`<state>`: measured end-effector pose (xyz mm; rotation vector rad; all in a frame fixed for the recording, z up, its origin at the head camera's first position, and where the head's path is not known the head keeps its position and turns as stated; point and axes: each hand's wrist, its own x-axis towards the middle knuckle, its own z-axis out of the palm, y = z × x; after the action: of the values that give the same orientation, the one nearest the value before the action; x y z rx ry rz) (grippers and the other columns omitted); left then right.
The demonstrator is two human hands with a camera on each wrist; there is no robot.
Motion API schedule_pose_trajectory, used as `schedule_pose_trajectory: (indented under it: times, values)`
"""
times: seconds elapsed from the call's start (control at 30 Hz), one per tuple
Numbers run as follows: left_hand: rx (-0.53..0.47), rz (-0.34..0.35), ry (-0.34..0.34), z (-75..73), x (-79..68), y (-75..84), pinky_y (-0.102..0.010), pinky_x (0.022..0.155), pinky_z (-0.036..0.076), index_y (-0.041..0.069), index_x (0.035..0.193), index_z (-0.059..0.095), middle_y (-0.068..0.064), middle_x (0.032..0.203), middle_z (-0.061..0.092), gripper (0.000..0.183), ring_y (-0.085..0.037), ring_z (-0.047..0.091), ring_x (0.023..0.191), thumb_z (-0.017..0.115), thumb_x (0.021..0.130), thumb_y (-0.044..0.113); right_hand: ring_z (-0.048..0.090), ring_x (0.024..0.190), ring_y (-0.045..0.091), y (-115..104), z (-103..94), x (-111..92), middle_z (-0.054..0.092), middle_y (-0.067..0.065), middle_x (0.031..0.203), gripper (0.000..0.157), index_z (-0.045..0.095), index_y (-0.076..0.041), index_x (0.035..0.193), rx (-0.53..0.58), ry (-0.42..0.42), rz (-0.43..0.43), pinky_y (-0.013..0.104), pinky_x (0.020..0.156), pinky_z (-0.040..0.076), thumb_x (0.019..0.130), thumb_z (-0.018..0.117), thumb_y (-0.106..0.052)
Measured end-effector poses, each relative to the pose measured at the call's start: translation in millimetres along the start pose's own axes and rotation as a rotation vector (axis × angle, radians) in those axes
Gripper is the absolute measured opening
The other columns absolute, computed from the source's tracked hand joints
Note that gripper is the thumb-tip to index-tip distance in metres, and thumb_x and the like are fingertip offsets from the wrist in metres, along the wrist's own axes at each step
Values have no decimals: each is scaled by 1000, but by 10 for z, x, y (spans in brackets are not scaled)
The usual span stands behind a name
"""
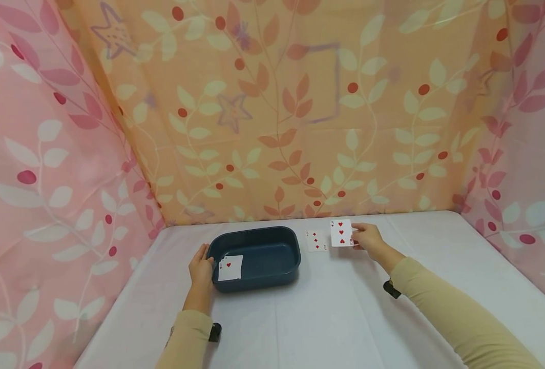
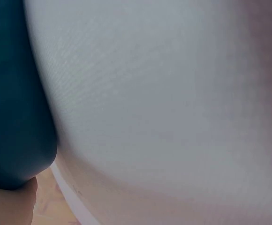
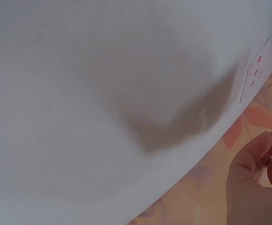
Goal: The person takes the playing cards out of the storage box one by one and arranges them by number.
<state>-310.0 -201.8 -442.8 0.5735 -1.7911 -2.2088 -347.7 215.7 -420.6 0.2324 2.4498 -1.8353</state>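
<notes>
And the right hand point(image 1: 368, 239) pinches the three of hearts point(image 1: 340, 233) by its edge above the table point(image 1: 337, 312), seemingly to keep the face clear, while the left hand point(image 1: 201, 267), finger grip hard to tell, touches the dark-blue tray point(image 1: 263, 285), probably steadying it.

Smooth plastic bin point(image 1: 268, 260) (faintly glossy), paper cards point(image 1: 340, 233), matt cloth backdrop point(image 1: 277, 107), cloth sleeves point(image 1: 452, 310)

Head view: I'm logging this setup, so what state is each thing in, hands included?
Container: upright, open-topped
Card inside: face up, at the container's left end
Diamonds card: face up, flat on the table
Hearts card: held up, face visible
Left hand: holding the container's left end
Right hand: pinching the hearts card's edge
</notes>
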Motion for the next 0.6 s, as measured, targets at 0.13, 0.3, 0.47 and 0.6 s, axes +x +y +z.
schedule_pose_trajectory:
  times: [0.13, 0.3, 0.47, 0.6]
  values:
    - [7, -1, 3, 4, -2, 3, -33, 116, 18, 3, 153, 25, -11, 156, 27, 57, -21, 23, 144, 36, 98, -11, 60, 83, 24, 75, -52, 72, 52, 30, 117, 53, 38, 13, 140, 29, 16, 29, 26, 64, 56, 89, 49, 6]
    - [14, -16, -9, -12, 21, 1, -34, 117, 17, 3, 153, 23, -11, 157, 25, 57, -22, 22, 145, 32, 99, -11, 57, 79, 20, 144, -92, 150, 49, 31, 123, 52, 39, 14, 140, 98, 56, 90, 25, 63, 55, 88, 48, 7]
    - [20, -14, -11, -15, 24, -8, -35, 117, 17, 4, 153, 23, -11, 157, 25, 57, -22, 21, 145, 33, 99, -10, 55, 75, 16, 155, -90, 187, 46, 32, 128, 53, 35, 14, 142, 117, 75, 135, 25, 61, 53, 90, 45, 9]
    - [25, -12, -11, -21, 37, -9, -35, 117, 18, 4, 154, 23, -11, 157, 26, 57, -22, 21, 145, 33, 99, -10, 54, 70, 13, 189, -82, 234, 46, 32, 129, 54, 34, 13, 143, 135, 72, 154, 23, 59, 52, 90, 44, 10]
